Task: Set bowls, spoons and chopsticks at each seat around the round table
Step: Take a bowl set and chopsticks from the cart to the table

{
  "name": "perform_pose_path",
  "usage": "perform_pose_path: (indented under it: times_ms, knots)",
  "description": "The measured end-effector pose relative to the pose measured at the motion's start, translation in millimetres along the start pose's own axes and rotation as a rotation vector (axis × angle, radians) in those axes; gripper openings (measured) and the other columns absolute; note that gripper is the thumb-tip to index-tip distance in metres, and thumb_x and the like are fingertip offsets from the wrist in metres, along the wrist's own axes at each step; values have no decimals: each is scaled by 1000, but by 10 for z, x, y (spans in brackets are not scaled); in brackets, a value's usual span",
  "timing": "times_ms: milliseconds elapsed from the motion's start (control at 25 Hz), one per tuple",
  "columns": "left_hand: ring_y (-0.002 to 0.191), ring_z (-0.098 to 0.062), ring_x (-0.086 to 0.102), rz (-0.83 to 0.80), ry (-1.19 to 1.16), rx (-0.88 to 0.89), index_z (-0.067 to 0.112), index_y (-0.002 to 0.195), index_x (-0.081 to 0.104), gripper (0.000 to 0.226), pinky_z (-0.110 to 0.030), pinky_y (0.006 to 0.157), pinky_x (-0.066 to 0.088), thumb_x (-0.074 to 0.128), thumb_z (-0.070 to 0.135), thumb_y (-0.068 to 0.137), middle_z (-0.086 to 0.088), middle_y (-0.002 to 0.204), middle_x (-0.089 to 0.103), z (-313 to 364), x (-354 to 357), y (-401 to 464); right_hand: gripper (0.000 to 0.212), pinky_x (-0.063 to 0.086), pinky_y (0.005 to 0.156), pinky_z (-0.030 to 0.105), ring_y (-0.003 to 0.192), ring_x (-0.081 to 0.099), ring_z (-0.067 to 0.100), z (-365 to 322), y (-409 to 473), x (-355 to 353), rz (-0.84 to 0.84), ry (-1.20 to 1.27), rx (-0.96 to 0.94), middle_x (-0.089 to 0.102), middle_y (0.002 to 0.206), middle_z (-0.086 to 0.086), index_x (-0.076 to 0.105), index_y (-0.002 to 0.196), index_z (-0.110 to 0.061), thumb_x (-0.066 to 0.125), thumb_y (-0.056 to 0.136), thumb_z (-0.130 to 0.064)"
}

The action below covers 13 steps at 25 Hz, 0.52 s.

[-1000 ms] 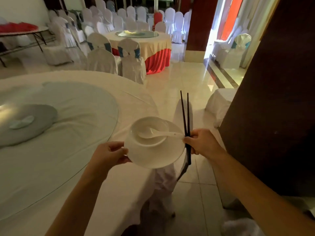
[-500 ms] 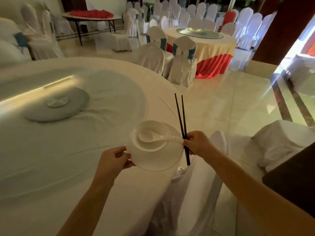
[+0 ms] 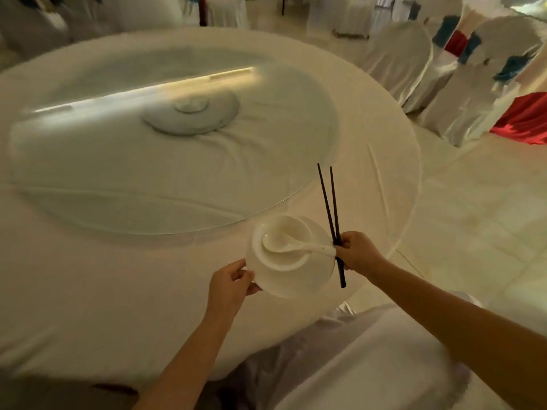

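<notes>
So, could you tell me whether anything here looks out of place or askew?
Nothing is spilled or broken. The tablecloth is wrinkled, with folds running out from the centre under the glass turntable. The plate, held in both hands with the bowl and spoon on it, looks tilted. The chopsticks cross slightly.

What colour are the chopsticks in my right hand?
Black; the chopsticks stand out clearly in the head view.

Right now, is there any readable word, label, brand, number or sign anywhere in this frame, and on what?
None. The plate, bowl, spoon, chopsticks and tablecloth are plain and unmarked; the background chairs are blurred and show no lettering.
</notes>
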<state>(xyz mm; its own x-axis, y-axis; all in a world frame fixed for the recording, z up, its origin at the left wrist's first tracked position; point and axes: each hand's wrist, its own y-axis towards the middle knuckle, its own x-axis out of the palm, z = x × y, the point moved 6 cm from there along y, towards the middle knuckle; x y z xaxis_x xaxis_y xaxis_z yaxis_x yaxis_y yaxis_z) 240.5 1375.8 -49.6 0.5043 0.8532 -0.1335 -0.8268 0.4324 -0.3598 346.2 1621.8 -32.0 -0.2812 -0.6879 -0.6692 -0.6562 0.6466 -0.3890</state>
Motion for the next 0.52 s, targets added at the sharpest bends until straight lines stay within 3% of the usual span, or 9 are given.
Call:
perform_pose_path:
  times_ms: [160,240,400,520]
  knots:
    - [60,-10,67,113,-21,-83,9,117,62,33,-18,58,57,55,-4,87,-6,78,67,-347,224,2,12,45,49,23,52,51,14,288,324,191,-123,-66,-21,52,59,3,56,75,-4,58,86,-9]
    - [59,-6,68,149,-11,-104,12,117,62,34,-18,58,57,55,-3,87,-4,79,67,-499,316,19,10,41,49,22,53,50,14,407,451,292,-163,-86,-34,52,60,1,56,79,-6,57,87,-10]
    - [57,-2,66,204,0,-118,21,113,59,36,-13,55,54,55,-3,87,-3,76,67,-713,406,29,13,43,57,23,61,53,18,550,615,484,-217,-102,-53,52,62,-2,55,76,-13,57,88,-12]
    - [54,-6,63,222,69,-132,27,101,65,32,-19,56,53,57,0,86,3,64,69,-852,412,65,15,38,52,18,64,53,16,632,679,606,-248,-150,-69,52,65,-4,53,75,-17,58,89,-15]
